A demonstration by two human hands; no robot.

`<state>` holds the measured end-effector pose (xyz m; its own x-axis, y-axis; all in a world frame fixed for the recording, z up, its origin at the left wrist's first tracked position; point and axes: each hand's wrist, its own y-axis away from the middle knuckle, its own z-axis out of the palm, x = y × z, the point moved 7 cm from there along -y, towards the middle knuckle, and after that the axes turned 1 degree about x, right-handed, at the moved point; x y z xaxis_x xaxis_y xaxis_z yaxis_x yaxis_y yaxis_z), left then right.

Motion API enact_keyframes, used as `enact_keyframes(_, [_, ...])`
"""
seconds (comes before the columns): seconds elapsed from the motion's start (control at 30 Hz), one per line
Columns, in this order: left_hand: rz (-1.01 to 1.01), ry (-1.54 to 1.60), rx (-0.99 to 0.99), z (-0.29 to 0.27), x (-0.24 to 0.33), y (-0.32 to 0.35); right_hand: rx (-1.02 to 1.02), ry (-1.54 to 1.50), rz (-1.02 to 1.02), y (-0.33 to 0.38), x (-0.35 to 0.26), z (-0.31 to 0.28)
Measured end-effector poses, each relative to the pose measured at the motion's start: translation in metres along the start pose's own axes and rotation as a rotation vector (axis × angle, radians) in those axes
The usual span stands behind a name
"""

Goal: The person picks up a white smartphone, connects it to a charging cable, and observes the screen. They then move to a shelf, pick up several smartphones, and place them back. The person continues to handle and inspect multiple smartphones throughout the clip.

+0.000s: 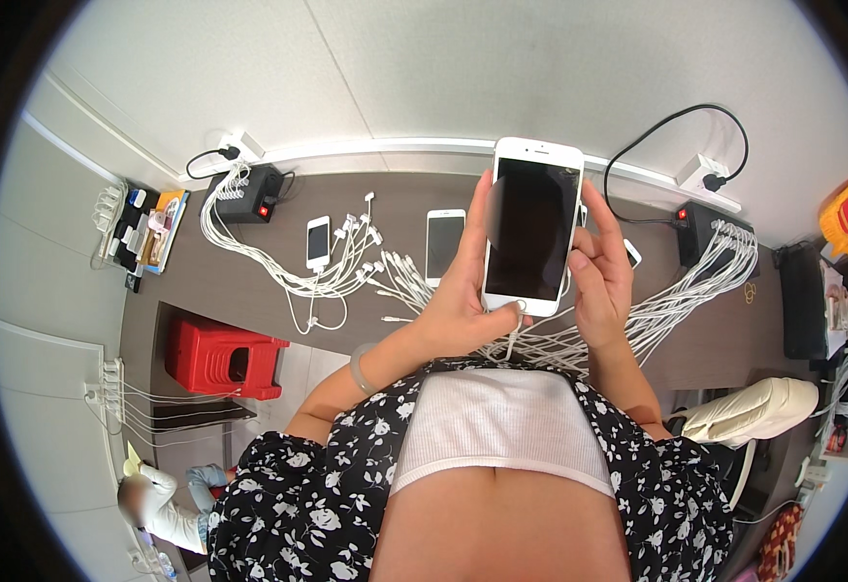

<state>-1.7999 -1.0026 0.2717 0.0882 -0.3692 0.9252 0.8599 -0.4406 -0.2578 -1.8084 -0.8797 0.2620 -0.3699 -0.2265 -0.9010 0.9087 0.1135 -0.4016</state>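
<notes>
A white smartphone (pixel 535 228) with a dark screen is held upright in front of me, above the desk. My left hand (pixel 458 301) grips its left side, the thumb lying on the round button below the screen. Along the other edge, my right hand (pixel 600 281) has bent fingers at the phone's side and its thumb near the lower corner. A white cable (pixel 513 341) hangs at the phone's bottom edge. Behind it, a second white phone (pixel 445 242) lies on the desk, and a smaller white phone (pixel 318 242) rests farther left among charging cables (pixel 361 233).
Black power boxes (pixel 244 194) (pixel 710 233) at both ends of the desk (pixel 249 262) feed bundles of white cables (pixel 671 306). Another phone (pixel 632 253) lies partly hidden at right. Red stools (pixel 220 359) stand under the desk; a seated person (pixel 167 500) is at lower left.
</notes>
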Motion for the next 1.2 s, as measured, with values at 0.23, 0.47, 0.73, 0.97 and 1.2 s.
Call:
enact_keyframes(0.23, [0.017,0.019,0.005,0.0000,-0.0033,0.0002,0.018,0.015,-0.014,-0.0015,-0.0031,0.0025])
enact_keyframes(0.47, [0.000,-0.009,0.027,0.0004,-0.0008,-0.0004,0.025,0.040,-0.019,-0.0007,-0.0024,0.0016])
enact_keyframes(0.73, [-0.007,0.035,0.002,0.0002,-0.0041,0.0003,0.037,0.047,0.003,0.0003,0.0007,-0.0008])
enact_keyframes(0.97, [-0.016,0.033,0.014,0.0016,-0.0027,-0.0004,0.032,0.029,-0.010,0.0003,0.0021,-0.0014])
enact_keyframes(1.2, [-0.028,0.007,0.013,0.0012,-0.0030,-0.0001,0.033,0.033,-0.006,0.0003,0.0000,-0.0003])
